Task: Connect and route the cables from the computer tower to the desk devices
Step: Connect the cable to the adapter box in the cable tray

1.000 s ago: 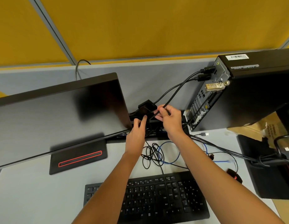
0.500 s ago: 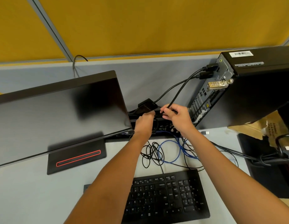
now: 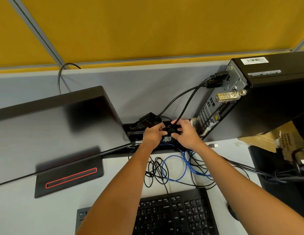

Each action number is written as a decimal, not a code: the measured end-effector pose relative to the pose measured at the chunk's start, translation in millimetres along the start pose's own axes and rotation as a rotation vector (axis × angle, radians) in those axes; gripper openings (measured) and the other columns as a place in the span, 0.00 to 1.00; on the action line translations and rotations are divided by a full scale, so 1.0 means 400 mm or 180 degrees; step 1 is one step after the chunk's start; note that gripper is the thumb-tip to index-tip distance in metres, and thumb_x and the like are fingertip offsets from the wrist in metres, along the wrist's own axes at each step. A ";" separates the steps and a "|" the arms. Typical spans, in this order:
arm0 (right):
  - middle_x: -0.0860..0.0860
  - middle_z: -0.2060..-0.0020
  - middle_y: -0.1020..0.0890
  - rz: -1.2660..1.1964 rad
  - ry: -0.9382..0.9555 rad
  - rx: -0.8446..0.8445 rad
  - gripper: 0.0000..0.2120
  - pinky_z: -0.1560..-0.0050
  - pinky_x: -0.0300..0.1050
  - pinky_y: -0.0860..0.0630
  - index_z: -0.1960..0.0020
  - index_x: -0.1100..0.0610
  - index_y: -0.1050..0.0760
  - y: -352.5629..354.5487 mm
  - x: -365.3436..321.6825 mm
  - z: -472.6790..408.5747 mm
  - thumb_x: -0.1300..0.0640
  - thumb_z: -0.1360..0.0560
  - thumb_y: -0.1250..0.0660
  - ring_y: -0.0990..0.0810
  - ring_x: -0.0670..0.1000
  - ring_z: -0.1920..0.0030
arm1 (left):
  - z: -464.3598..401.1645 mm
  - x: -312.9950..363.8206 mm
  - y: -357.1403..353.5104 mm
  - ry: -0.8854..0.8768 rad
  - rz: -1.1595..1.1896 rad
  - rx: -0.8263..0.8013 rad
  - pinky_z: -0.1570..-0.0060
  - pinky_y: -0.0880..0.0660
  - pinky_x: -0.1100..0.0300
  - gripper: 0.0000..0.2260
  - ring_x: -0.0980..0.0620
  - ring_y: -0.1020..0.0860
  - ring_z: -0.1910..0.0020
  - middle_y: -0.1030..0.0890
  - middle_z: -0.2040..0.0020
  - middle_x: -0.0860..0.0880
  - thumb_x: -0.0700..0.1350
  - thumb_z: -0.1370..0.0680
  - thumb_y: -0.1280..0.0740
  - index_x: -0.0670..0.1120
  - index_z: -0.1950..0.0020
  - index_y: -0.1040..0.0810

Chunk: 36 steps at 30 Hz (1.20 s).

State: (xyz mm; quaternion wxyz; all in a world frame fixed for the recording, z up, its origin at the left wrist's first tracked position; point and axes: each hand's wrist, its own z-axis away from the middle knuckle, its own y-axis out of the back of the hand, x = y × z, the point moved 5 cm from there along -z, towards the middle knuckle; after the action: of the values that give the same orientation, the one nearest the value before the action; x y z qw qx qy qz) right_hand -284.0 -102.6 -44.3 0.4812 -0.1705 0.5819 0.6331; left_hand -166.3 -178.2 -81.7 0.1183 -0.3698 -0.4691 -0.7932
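- Two hands meet at the cable slot [image 3: 148, 133] at the back of the surface [image 3: 25, 212], between the monitor [image 3: 54, 129] and the tower [image 3: 260, 102].
- The left hand [image 3: 152, 135] has its fingers curled round a black plug or adapter [image 3: 148, 120] beside the monitor's edge; exactly what it grips is partly hidden.
- The right hand [image 3: 185, 134] pinches a black cable [image 3: 187, 106] that rises to the tower's upper rear ports, next to a second black cable plugged in just beside it.
- Holding both ends close together suggests that the person is joining a connector or feeding slack down the slot, so that the leads run behind the monitor and not across the work area.
- The tower stands with its rear panel turned toward the slot, which keeps the cable run short and the ports within reach.
- A gold-coloured connector [image 3: 228, 96] sits on the tower's rear panel lower down.
- A blue cable [image 3: 175, 168] and thin black leads [image 3: 156, 172] lie in loose loops between the slot and the keyboard [image 3: 175, 216], not yet tidied.
- A USB plug [image 3: 214, 145] lies free near the tower's base, so at least one connection appears still to be made.
- The routing looks partly done, judging by the leads still loose.
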 end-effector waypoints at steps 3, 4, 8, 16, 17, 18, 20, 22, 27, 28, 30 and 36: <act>0.50 0.43 0.32 0.0896 0.0146 0.0078 0.22 0.34 0.46 0.30 0.36 0.55 0.27 -0.024 0.017 -0.017 0.63 0.28 0.28 0.29 0.50 0.43 | 0.027 -0.017 -0.024 -0.0206 -0.0324 -0.0132 0.55 0.29 0.59 0.09 0.46 0.22 0.51 0.20 0.50 0.45 0.40 0.25 0.30 0.44 0.45 0.20; 0.50 0.44 0.31 0.1050 0.0208 0.0155 0.19 0.35 0.47 0.30 0.39 0.55 0.26 -0.028 0.021 -0.023 0.62 0.28 0.27 0.30 0.49 0.44 | 0.035 -0.025 -0.037 -0.0284 -0.0438 -0.0195 0.53 0.27 0.57 0.11 0.46 0.22 0.49 0.21 0.47 0.45 0.39 0.25 0.30 0.44 0.42 0.21; 0.51 0.47 0.30 0.1450 0.0461 0.0578 0.11 0.46 0.45 0.25 0.47 0.56 0.24 -0.030 0.019 -0.044 0.64 0.28 0.30 0.29 0.50 0.46 | 0.057 -0.023 -0.051 -0.0211 -0.1028 0.0155 0.49 0.24 0.53 0.13 0.46 0.22 0.47 0.24 0.43 0.46 0.45 0.21 0.34 0.46 0.37 0.24; 0.55 0.53 0.23 0.1308 0.0208 0.0915 0.10 0.53 0.53 0.23 0.50 0.59 0.25 -0.003 0.025 -0.075 0.69 0.29 0.33 0.22 0.56 0.51 | 0.032 0.016 -0.075 0.0470 -0.0708 0.0440 0.58 0.31 0.59 0.08 0.45 0.21 0.47 0.19 0.48 0.43 0.43 0.20 0.35 0.41 0.44 0.23; 0.54 0.53 0.22 0.1422 0.0101 0.0868 0.11 0.54 0.50 0.23 0.49 0.58 0.24 -0.004 0.025 -0.077 0.68 0.29 0.32 0.21 0.56 0.51 | 0.023 0.013 -0.069 0.0445 -0.0628 0.0307 0.59 0.32 0.60 0.07 0.45 0.20 0.47 0.19 0.50 0.43 0.42 0.21 0.34 0.40 0.45 0.22; 0.53 0.53 0.21 0.1540 0.0020 0.0793 0.11 0.56 0.47 0.24 0.48 0.58 0.23 0.000 0.021 -0.079 0.67 0.29 0.31 0.20 0.55 0.51 | 0.015 0.009 -0.064 0.0379 -0.0581 0.0128 0.59 0.32 0.60 0.07 0.44 0.21 0.48 0.18 0.51 0.43 0.43 0.22 0.33 0.40 0.46 0.22; 0.54 0.51 0.19 0.1445 -0.0267 0.0519 0.12 0.53 0.47 0.23 0.46 0.58 0.21 0.008 0.025 -0.080 0.66 0.29 0.29 0.19 0.56 0.50 | 0.007 -0.006 -0.065 0.0274 -0.0560 -0.0261 0.58 0.32 0.60 0.09 0.43 0.21 0.48 0.18 0.51 0.41 0.44 0.23 0.31 0.39 0.47 0.21; 0.57 0.49 0.20 0.0882 -0.0545 0.0342 0.13 0.45 0.52 0.22 0.44 0.59 0.21 0.012 0.029 -0.056 0.66 0.28 0.29 0.19 0.57 0.49 | 0.004 -0.015 -0.070 0.0251 -0.0554 -0.0365 0.58 0.32 0.60 0.09 0.43 0.21 0.49 0.18 0.51 0.41 0.43 0.23 0.31 0.39 0.48 0.20; 0.57 0.51 0.21 0.1010 -0.0725 0.0167 0.15 0.52 0.48 0.22 0.46 0.56 0.22 -0.019 0.026 0.049 0.71 0.28 0.37 0.22 0.55 0.55 | -0.015 0.014 -0.085 0.0282 -0.0354 -0.0169 0.61 0.33 0.60 0.06 0.46 0.21 0.55 0.21 0.63 0.47 0.34 0.23 0.37 0.35 0.49 0.22; 0.54 0.52 0.21 0.1203 -0.0423 0.0087 0.19 0.54 0.47 0.22 0.45 0.54 0.22 -0.028 0.008 0.062 0.73 0.28 0.38 0.21 0.54 0.54 | -0.014 0.017 -0.089 0.0264 -0.0413 -0.0165 0.62 0.33 0.60 0.07 0.45 0.22 0.56 0.22 0.63 0.46 0.33 0.23 0.38 0.35 0.50 0.21; 0.54 0.41 0.23 0.1484 0.0250 -0.0143 0.27 0.48 0.46 0.23 0.35 0.54 0.27 -0.052 -0.024 0.073 0.75 0.29 0.39 0.22 0.54 0.44 | -0.004 0.006 -0.102 0.0271 -0.0492 -0.0146 0.60 0.31 0.58 0.09 0.43 0.21 0.54 0.20 0.56 0.41 0.34 0.23 0.39 0.36 0.49 0.20; 0.58 0.29 0.35 0.3310 0.0595 -0.0523 0.27 0.36 0.46 0.31 0.26 0.64 0.39 -0.107 -0.027 0.028 0.69 0.24 0.39 0.29 0.56 0.35 | 0.054 -0.014 -0.081 0.0037 -0.0361 -0.0707 0.61 0.32 0.60 0.08 0.47 0.23 0.58 0.20 0.58 0.42 0.32 0.24 0.38 0.38 0.51 0.20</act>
State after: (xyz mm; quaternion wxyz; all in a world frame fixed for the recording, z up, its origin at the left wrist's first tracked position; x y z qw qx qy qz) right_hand -240.3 -103.2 -57.4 0.0351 0.0476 0.5785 0.8135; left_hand -169.3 -144.1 -100.7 0.0342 -0.3489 -0.3978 -0.8478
